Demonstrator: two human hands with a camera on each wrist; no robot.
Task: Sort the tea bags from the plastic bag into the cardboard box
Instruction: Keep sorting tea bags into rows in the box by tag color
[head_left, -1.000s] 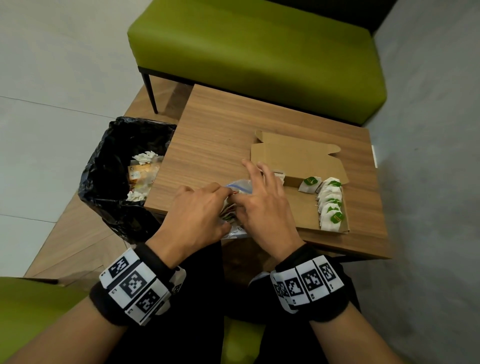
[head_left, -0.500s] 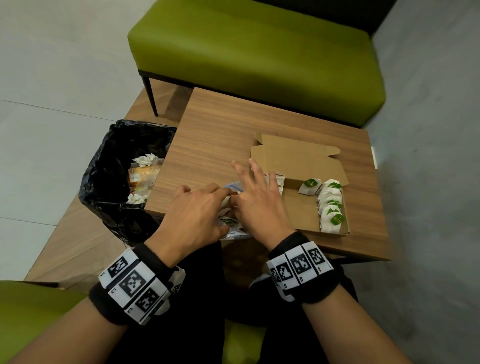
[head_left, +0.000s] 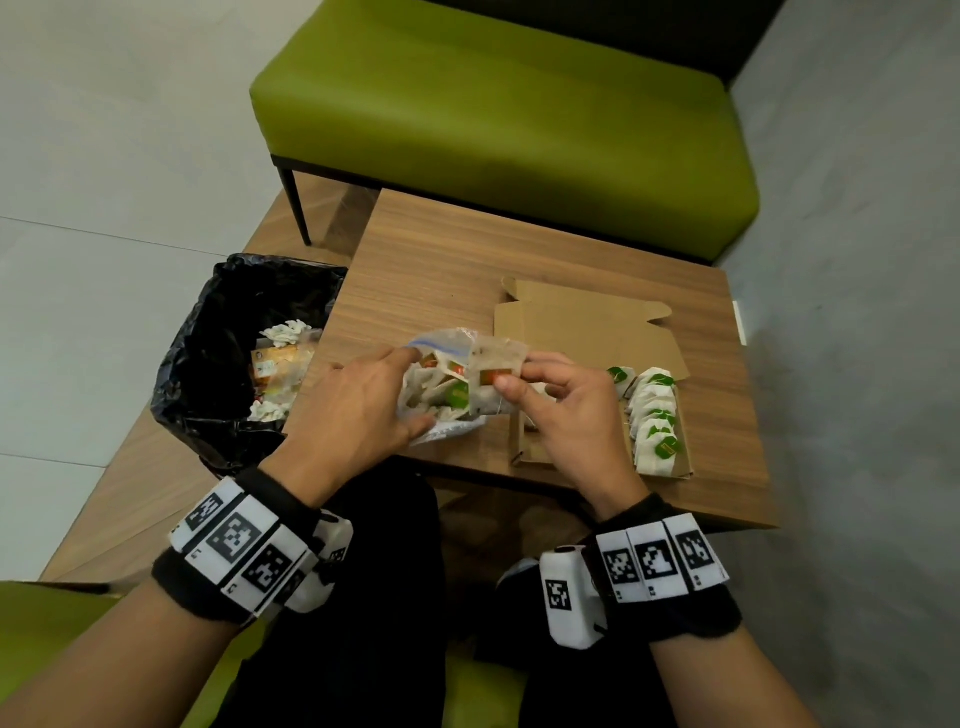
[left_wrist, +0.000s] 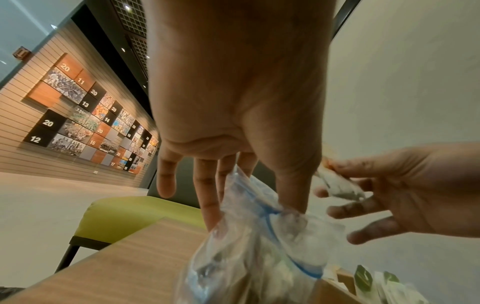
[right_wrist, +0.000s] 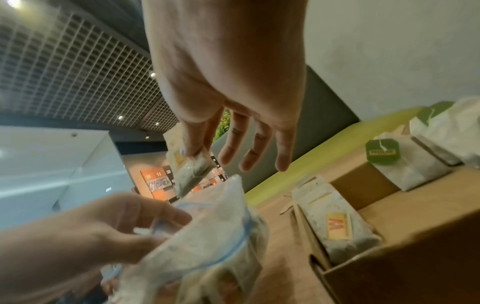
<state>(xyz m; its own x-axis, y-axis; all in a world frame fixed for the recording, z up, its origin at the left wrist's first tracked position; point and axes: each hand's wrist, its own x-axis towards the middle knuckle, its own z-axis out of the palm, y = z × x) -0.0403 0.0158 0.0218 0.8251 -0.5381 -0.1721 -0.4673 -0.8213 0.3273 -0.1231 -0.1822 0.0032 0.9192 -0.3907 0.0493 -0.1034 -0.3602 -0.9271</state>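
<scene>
Beside the counter's left edge stands a bin lined with a black bag (head_left: 208, 374), with crumpled white paper and wrappers inside. On the wooden counter (head_left: 467, 270), near its front edge, the left hand (head_left: 358, 410) holds the clear plastic bag (head_left: 441, 395) by its blue-striped rim, thumb and fingers pinching the plastic; tea bags with red and green tags show through it. Just right of the bag's mouth, the right hand (head_left: 561, 410) has its grip closed on a single tea bag (head_left: 493, 366) with a red tag, pinched between thumb and forefinger and held above the bag, while its other fingers hang loosely. Under and to the right of that hand lies the open cardboard box (head_left: 587, 332), its lid flap folded back. One red-tagged tea bag (right_wrist: 337, 226) rests in the box's left part, and a row of green-tagged tea bags (head_left: 654, 421) stands along its right side. Behind the counter is a green bench (head_left: 493, 104).
</scene>
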